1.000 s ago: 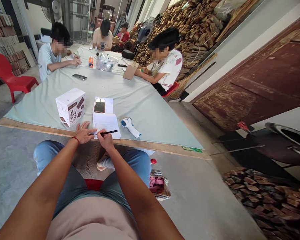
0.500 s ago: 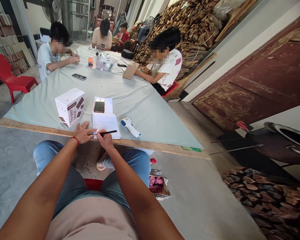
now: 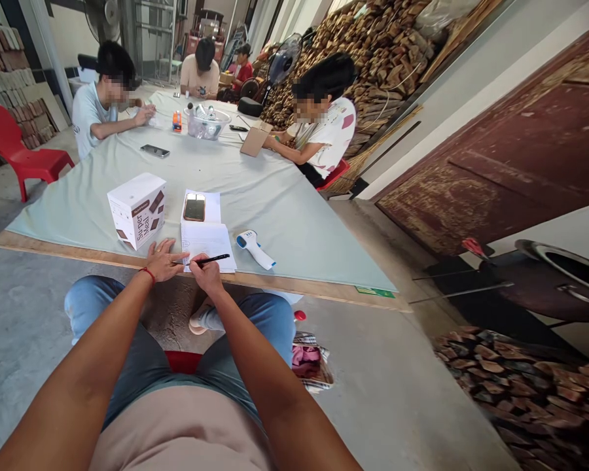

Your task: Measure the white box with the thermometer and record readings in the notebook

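Note:
My right hand (image 3: 206,275) grips a black pen (image 3: 214,260), its tip down at the lower left of an open notebook (image 3: 211,239). Beside it, my left hand (image 3: 163,260) lies on the table edge with fingers outstretched, the fingertips reaching the page's left margin. A phone (image 3: 195,207) rests on the notebook's upper page, screen up. Just beyond my left hand stands a white box (image 3: 137,210) printed "Super Meal". To the right of the notebook lies a white and blue infrared thermometer (image 3: 255,249).
The table has a pale green cloth (image 3: 294,229). Farther back are another phone (image 3: 155,151), a clear plastic basin (image 3: 207,122) of bottles, an orange item (image 3: 177,122) and a cardboard piece (image 3: 256,139). People sit around the far sides. A red chair (image 3: 27,154) stands left.
My hands, the pen and the notebook look almost unchanged. At the far left of the table, a person's hands have shifted slightly. The view has moved very slightly.

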`<state>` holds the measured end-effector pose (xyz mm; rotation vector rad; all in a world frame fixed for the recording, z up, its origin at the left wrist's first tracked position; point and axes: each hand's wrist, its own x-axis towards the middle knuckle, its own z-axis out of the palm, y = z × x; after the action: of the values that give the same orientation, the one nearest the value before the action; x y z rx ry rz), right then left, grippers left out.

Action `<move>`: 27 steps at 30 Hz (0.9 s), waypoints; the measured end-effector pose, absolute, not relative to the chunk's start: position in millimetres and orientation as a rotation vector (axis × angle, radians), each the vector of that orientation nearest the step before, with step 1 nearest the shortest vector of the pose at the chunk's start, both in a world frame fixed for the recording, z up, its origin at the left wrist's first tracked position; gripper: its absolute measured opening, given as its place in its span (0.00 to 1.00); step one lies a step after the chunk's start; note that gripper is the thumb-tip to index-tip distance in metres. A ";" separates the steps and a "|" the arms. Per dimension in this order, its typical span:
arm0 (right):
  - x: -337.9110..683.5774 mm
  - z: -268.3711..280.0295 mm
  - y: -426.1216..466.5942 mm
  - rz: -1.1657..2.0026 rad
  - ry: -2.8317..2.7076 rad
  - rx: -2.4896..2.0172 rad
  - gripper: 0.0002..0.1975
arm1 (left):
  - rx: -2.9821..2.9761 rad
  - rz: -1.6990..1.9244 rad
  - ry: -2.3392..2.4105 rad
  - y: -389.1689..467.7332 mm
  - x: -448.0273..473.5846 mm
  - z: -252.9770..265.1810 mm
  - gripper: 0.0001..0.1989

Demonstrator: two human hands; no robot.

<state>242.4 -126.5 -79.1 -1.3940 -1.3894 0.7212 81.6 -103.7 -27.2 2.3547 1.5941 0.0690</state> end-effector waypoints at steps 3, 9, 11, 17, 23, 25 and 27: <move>243.0 -77.6 -126.9 0.724 -1.397 -1.388 0.06 | 2.361 0.069 1.597 -102.8 81.6 -28.9 0.23; 242.7 -77.7 -126.9 0.723 -1.376 -1.395 0.06 | 2.352 0.109 1.602 -102.8 81.5 -30.7 0.21; 242.5 -77.6 -126.7 0.715 -1.367 -1.399 0.06 | 2.358 0.116 1.588 -103.4 81.2 -29.7 0.21; 242.3 -77.6 -127.1 0.709 -1.363 -1.382 0.07 | 2.341 0.095 1.597 -105.2 81.0 -26.4 0.21; 243.9 -78.7 -126.9 0.675 -1.357 -1.368 0.08 | 2.343 0.094 1.599 -106.0 82.0 -25.9 0.21; 244.1 -78.2 -126.7 0.682 -1.376 -1.393 0.07 | 2.340 0.100 1.599 -105.8 82.1 -26.1 0.21; 244.1 -77.5 -126.6 0.685 -1.388 -1.409 0.06 | 2.342 0.111 1.599 -105.6 82.0 -26.1 0.21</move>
<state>244.1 -126.6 -77.5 -1.4086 -1.3883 0.6852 82.0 -105.6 -26.1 2.3417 1.5986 0.1106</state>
